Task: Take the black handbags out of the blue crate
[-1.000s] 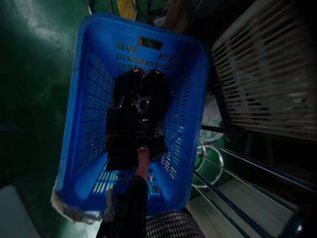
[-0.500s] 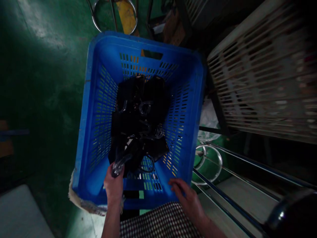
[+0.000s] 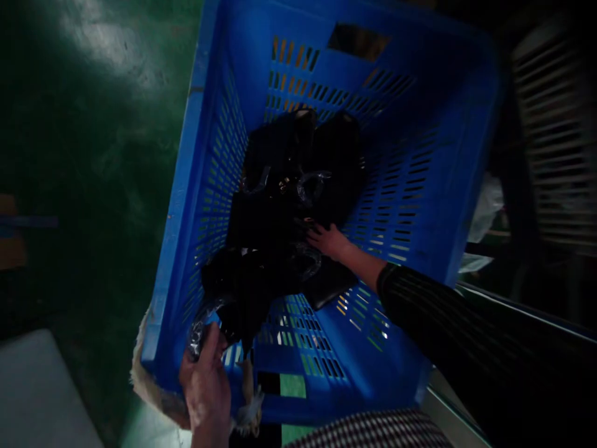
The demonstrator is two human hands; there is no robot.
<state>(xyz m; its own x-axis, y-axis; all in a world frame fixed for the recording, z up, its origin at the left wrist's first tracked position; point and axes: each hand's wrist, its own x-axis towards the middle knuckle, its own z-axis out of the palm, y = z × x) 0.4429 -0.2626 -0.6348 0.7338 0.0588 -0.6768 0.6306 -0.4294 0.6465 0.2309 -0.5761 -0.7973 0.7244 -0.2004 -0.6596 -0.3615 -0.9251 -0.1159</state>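
Inside a deep blue plastic basket with slotted walls [image 3: 180, 186], several black bags with clear-wrapped handles [image 3: 275, 149] lay packed together on the bottom, small gold-coloured fittings [image 3: 284, 183] glinting among them. Light was poor, and the edges between one bag and the next could not be made out.

The left hand [image 3: 205, 379] was at the basket's near left corner, its fingers closed round a curved handle wrapped in clear plastic [image 3: 198, 333]. That handle appeared to belong to the nearest black bag [image 3: 242, 286], whose dark body hung or leaned toward the left wall; whether it touched the bottom could not be told.

The right hand [image 3: 329, 241] reached in from the right, a dark ribbed sleeve [image 3: 433, 311] behind it. Its fingers were spread and loosely open, laid over the dark pile just right of the middle; no firm hold on anything was visible. Another loop of clear wrapping [image 3: 308, 258] lay just below those fingers.

At the basket's near left corner, a pale, frayed wrapping [image 3: 153, 392] covered the rim. A black-and-white checked cloth [image 3: 373, 429] showed at the near side. Beyond the left wall was a green floor [image 3: 93, 155]; on the right stood a pale slatted crate [image 3: 557, 137], with crumpled clear plastic [image 3: 487, 205] between crate and basket.
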